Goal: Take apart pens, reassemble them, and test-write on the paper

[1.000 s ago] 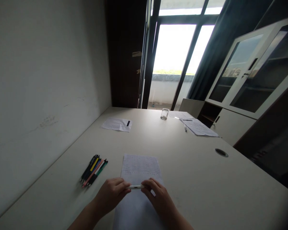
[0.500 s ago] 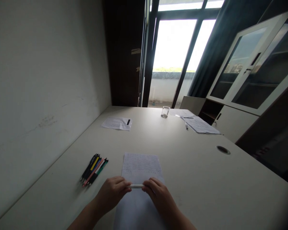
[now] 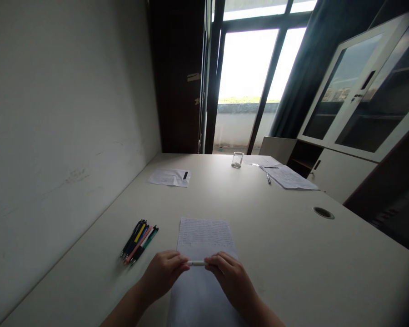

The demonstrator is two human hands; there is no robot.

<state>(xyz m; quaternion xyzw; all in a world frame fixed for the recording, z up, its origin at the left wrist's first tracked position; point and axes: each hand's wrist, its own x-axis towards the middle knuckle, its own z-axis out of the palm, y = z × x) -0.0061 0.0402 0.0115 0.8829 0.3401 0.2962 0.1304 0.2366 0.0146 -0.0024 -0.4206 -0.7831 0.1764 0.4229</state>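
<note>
A white pen point(image 3: 199, 263) lies level between my two hands, above a sheet of paper point(image 3: 204, 234) with rows of handwriting on its upper part. My left hand point(image 3: 167, 270) pinches the pen's left end with thumb and fingers. At the other end, the fingers of my right hand point(image 3: 226, 272) are closed on it the same way. A thin dark line crosses the pen close to my left fingertips; whether the parts there are separated I cannot tell. Both pen ends are hidden by my fingers. Left of the paper lies a bunch of several pens point(image 3: 139, 243).
The white table point(image 3: 276, 254) runs along a wall on the left. Farther back are a crumpled sheet point(image 3: 168, 177), a clear glass point(image 3: 237, 160), a stack of papers point(image 3: 291, 177) and a single pen point(image 3: 268, 178). A round cable hole point(image 3: 323, 213) is at the right.
A dark line now shows across the pen near my left fingers, where it looked plain before. Both hands keep their pinch; the whole scene has shifted slightly right in view.
</note>
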